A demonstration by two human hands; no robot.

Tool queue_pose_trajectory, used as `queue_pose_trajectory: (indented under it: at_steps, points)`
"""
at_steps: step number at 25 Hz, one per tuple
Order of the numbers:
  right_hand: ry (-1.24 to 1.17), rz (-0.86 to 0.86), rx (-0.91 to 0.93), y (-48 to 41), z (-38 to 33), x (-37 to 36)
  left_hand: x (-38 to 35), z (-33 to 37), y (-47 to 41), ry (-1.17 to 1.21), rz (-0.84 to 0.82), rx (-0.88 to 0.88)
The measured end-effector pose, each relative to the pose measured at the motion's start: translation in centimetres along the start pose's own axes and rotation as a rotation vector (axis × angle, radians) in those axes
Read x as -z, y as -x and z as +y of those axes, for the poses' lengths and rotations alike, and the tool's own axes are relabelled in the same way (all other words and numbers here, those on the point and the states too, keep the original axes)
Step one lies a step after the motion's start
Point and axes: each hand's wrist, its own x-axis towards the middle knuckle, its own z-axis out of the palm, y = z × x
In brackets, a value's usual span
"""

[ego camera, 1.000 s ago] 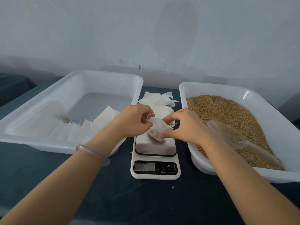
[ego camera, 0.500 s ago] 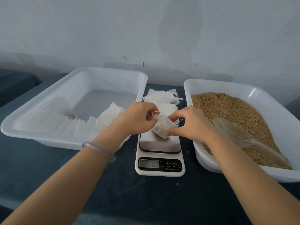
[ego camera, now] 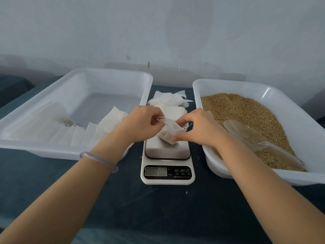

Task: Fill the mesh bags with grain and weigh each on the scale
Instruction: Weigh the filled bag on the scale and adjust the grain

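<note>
Both forearms reached forward over the dark bench [ego camera: 123, 208] and converged above the scale [ego camera: 167, 173]. The left hand [ego camera: 140, 124], a clear bangle [ego camera: 98, 158] on its wrist, had its fingers curled, pinching the string loop at the mouth of the mesh bag [ego camera: 169, 132]. The right hand [ego camera: 198, 127], palm down, gripped the bag's right side between thumb and fingers. The bag lay over the scale's platform, between the left tray [ego camera: 105, 73] holding flat bags [ego camera: 79, 136] and the right tray [ego camera: 198, 95] of grain [ego camera: 246, 110], where a clear scoop [ego camera: 246, 134] rested.
</note>
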Motion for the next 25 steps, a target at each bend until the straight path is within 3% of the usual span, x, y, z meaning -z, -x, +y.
queue_pose_trajectory:
  at_steps: [25]
  points:
    - [-0.052,-0.019,-0.001,0.05,0.09,0.04,0.01,0.17,0.25,0.043,-0.018,0.025]
